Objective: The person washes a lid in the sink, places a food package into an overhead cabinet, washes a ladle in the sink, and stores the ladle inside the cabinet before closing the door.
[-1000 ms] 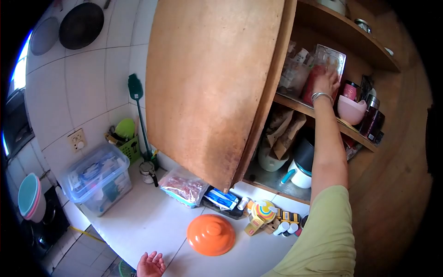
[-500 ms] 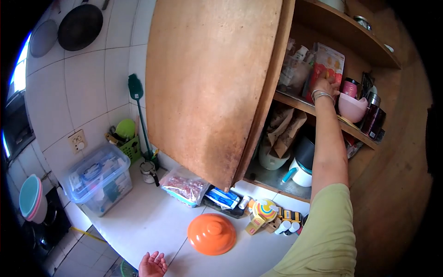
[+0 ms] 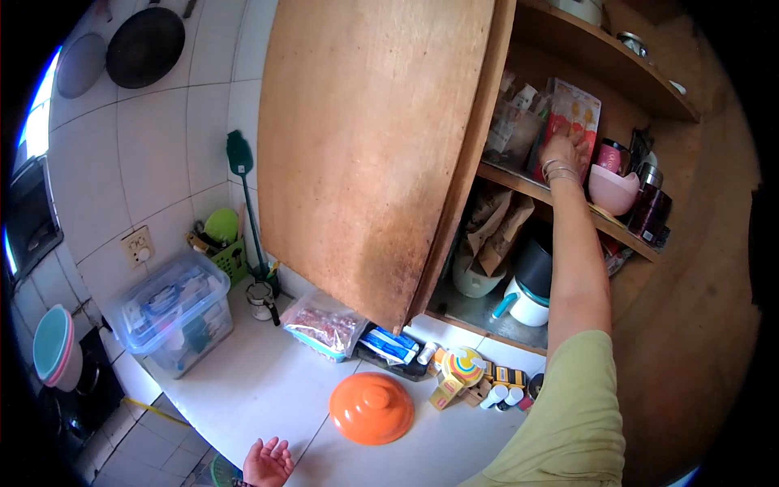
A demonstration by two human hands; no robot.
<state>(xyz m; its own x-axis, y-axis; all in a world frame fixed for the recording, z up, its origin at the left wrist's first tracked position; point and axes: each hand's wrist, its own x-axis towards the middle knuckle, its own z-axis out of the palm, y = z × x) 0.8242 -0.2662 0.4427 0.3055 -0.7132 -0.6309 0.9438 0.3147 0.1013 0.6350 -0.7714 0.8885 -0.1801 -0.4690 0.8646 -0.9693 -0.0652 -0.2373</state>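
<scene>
My right hand [image 3: 565,152] reaches onto the cabinet's middle shelf and lies against a red and clear package [image 3: 574,112], its fingers spread over the front. Left of the package stands a clear bin [image 3: 513,134] with bottles and bags; to its right is a pink bowl [image 3: 613,190] with a dark pink jar [image 3: 610,156] behind it. My left hand [image 3: 268,463] is palm up with loosely parted, empty fingers at the counter's front edge, below and left of an orange lid [image 3: 372,408].
The open wooden cabinet door [image 3: 369,154] hangs over the counter. On the counter are a lidded plastic box [image 3: 174,312], a bagged container [image 3: 324,325], a moka pot [image 3: 260,300] and small boxes and bottles. Below my right forearm, the lower shelf holds a white pot [image 3: 527,303] and paper bags [image 3: 499,231].
My right hand has moved down from the package's upper part to its lower front, and more of the printed front shows. My left hand has barely moved.
</scene>
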